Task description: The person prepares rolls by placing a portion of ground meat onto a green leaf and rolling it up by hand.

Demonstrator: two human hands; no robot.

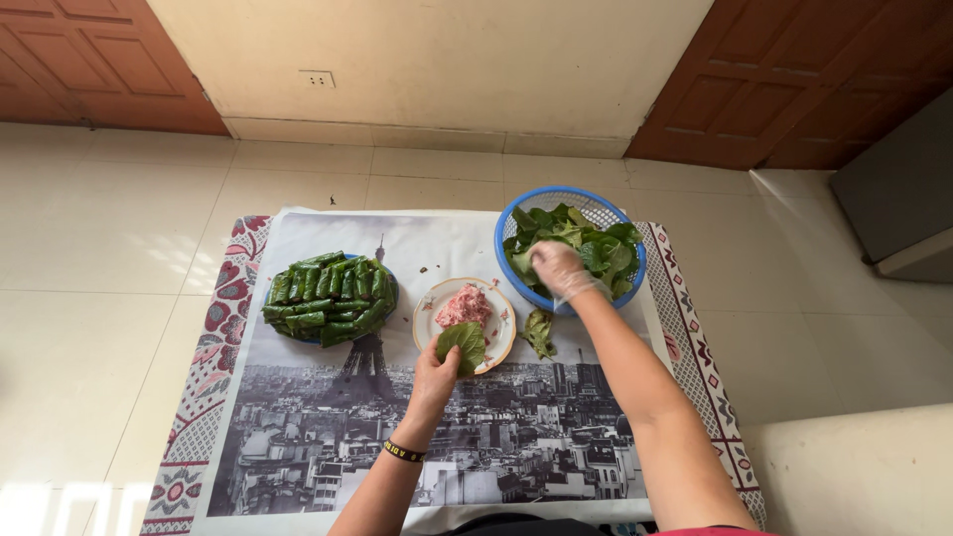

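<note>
Pale floor tiles (89, 258) run to a cream wall with brown doors at either side, and on them we have spread a printed cloth (427, 437) showing a grey cityscape with a patterned border. Largest on the cloth is the blue basket (516, 213) of loose green leaves at upper right; our right hand (558, 270), in a thin clear glove, lies over its near rim with fingers curled down among the leaves, and we cannot tell whether it has closed on one. Next in size, the pile of rolled leaves (330, 296) sits stacked on a blue plate at left, well apart from both hands. Between them stands the small white plate (503, 333) with a mound of pink minced meat (464, 306) at its far side and one flat green leaf (463, 342) over its near edge; our bare left hand (435, 382), wearing a dark wristband, pinches that leaf at its lower margin, fingers narrow. A stray leaf (539, 332) lies on the cloth just beside the plate. Risks as we judge them: the pinched leaf overhangs the rim, so a tug could tear it or drag the light plate toward us; the right forearm crosses close above the plate, and a low withdrawal could brush the meat or tip the basket by its near rim; the glove may lift several clinging leaves at once and drop extras on the cloth; the heaped rolls could slide off if the cloth is pulled.
</note>
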